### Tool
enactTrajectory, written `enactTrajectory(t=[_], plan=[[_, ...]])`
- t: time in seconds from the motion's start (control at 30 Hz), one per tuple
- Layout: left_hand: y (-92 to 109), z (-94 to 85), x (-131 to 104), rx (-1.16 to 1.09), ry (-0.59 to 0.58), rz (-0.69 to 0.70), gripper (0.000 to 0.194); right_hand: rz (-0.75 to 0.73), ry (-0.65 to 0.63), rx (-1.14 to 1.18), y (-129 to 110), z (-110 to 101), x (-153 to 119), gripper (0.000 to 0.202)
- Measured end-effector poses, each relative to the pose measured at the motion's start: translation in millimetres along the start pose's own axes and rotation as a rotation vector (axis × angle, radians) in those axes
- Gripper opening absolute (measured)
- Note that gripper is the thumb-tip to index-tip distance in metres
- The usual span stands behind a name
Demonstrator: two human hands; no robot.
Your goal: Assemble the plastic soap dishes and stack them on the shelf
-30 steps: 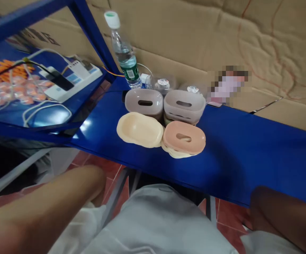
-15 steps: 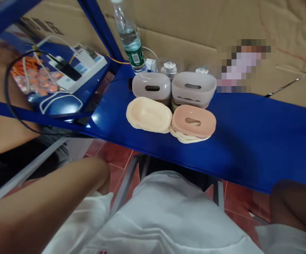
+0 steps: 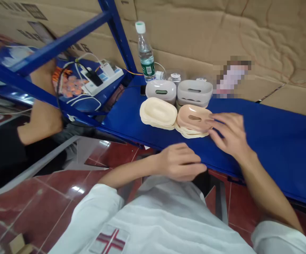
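Note:
My right hand (image 3: 228, 135) is at the right edge of a pink oval soap dish (image 3: 188, 114) with a slot in its middle. Its fingertips and thumb close on that edge. Under the dish lie cream-coloured oval pieces (image 3: 191, 134). My left hand (image 3: 181, 162) hovers near the front edge of the bench, its fingers loosely curled and slightly blurred; I see nothing in it. To the left of the pink dish is a stack of cream oval trays (image 3: 158, 111). Behind stand two stacks of greyish slotted dishes, a left one (image 3: 161, 90) and a right one (image 3: 194, 91).
A water bottle (image 3: 146, 58) and clear jars (image 3: 175, 77) stand behind the dishes on the blue bench (image 3: 275, 141). A blue metal frame (image 3: 63, 38) rises at left. Beyond it are a power strip (image 3: 102, 79), cables, small orange packets (image 3: 72, 86) and another person's arm (image 3: 43, 118).
Both my hands have come into view, the right reaching the pink dish and the left swinging in front of my body. The view has shifted, and the other person's arm has moved.

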State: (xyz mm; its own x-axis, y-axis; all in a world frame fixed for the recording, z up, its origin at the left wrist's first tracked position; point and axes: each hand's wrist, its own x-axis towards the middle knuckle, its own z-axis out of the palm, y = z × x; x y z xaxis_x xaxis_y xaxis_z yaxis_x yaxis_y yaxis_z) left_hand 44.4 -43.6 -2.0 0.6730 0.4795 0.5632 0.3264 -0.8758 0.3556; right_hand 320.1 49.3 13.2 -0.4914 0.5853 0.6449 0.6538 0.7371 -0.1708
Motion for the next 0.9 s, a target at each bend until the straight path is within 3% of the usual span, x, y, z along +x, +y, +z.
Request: enactTrajectory(t=[0.1, 0.27, 0.4, 0.5, 0.6, 0.7, 0.77, 0.9], plan=[[-14, 39.1, 27, 0.001, -0.082, 0.471, 0.011, -0.176, -0.119, -0.009, 9, 13, 1, 0.043], [-30, 84.5, 43, -0.045, -0.178, 0.698, 0.017, -0.148, -0.121, 0.044, 13, 28, -4, 0.049], [-36, 99.9, 45, -0.114, -0.217, 0.739, 0.015, -0.153, -0.015, 0.022, 12, 12, -10, 0.051], [-39, 102.3, 44, -0.15, -0.211, 0.693, 0.016, -0.074, 0.176, -0.041, 18, -2, -14, 0.046], [-41, 101.2, 44, -0.184, -0.243, 0.661, 0.02, 0.012, 0.44, -0.06, 34, -4, -16, 0.039], [-43, 100.2, 43, -0.207, -0.251, 0.643, 0.021, 0.084, 0.583, -0.111, 62, -3, -18, 0.036], [-44, 99.6, 43, -0.205, -0.229, 0.644, 0.02, 0.211, 0.549, -0.179, 86, -7, -21, 0.032], [-44, 97.1, 45, -0.191, -0.212, 0.651, 0.018, 0.418, 0.226, -0.319, 119, -29, -26, 0.037]])
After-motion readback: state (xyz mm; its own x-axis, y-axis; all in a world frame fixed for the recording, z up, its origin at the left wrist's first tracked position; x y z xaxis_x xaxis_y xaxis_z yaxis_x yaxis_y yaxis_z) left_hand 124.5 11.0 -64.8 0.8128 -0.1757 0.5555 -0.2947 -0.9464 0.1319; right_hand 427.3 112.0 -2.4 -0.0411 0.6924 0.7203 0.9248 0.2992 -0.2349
